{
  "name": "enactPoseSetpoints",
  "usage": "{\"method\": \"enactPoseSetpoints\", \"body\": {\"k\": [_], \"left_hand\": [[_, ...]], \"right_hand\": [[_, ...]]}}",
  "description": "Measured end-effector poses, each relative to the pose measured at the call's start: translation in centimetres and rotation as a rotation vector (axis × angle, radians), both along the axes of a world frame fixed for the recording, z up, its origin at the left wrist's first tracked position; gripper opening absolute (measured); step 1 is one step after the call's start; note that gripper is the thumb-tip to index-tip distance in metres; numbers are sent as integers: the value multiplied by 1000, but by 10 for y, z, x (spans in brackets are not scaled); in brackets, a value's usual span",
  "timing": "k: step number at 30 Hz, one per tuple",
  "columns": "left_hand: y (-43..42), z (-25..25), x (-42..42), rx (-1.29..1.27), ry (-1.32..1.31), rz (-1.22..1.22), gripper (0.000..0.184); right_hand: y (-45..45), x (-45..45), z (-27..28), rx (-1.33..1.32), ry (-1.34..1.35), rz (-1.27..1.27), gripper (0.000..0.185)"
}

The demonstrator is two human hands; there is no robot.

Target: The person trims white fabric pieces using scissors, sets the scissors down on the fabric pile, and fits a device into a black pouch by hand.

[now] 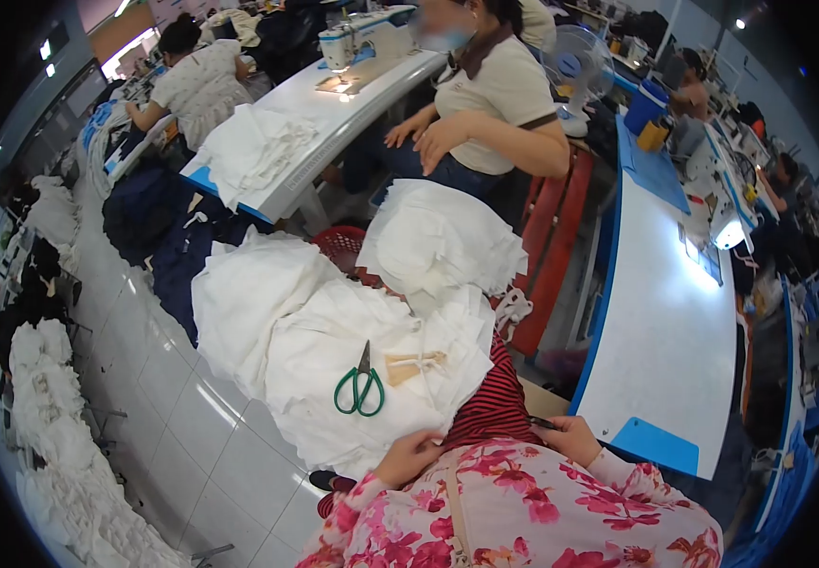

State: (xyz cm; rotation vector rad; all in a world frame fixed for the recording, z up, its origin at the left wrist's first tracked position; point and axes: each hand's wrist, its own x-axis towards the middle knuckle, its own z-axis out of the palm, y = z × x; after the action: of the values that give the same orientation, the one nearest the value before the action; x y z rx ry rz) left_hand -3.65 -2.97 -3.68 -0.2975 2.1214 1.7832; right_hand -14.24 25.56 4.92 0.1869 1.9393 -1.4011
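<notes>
On my lap lies a pile of white cut fabric pieces (pixel 315 331), with green-handled scissors (pixel 360 386) and a small tan piece tied with a white strip (pixel 415 366) on top. Another stack of white fabric pieces (pixel 438 237) sits just beyond. My left hand (pixel 409 458) rests at the pile's near edge, fingers stretched along it and holding nothing that I can see. Over to the right, beside red-and-black striped cloth (pixel 490 402), my right hand (pixel 570 439) is closed on a small dark object (pixel 544 423), mostly hidden by the fingers.
A co-worker (pixel 495 95) sits ahead near a sewing machine (pixel 357 43) on a white table (pixel 334 118) holding white fabric. A red basket (pixel 338 244) stands behind the pile. A red bench (pixel 556 256) and another white table (pixel 660 331) are at right.
</notes>
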Motion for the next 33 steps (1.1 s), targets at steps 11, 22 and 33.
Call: {"method": "enactPoseSetpoints", "body": {"k": [11,22,33], "left_hand": [[-13,-153,215,-211,-672,324,32],[76,-146,325,-49,-856,534,31],[72,-136,328,-49,-879,530,29]], "right_hand": [[-8,-19,24,129,103,4,19],[-30,-55,26,-249,13,-366,24],[-55,-105,49,-376,243,-415,26]]}}
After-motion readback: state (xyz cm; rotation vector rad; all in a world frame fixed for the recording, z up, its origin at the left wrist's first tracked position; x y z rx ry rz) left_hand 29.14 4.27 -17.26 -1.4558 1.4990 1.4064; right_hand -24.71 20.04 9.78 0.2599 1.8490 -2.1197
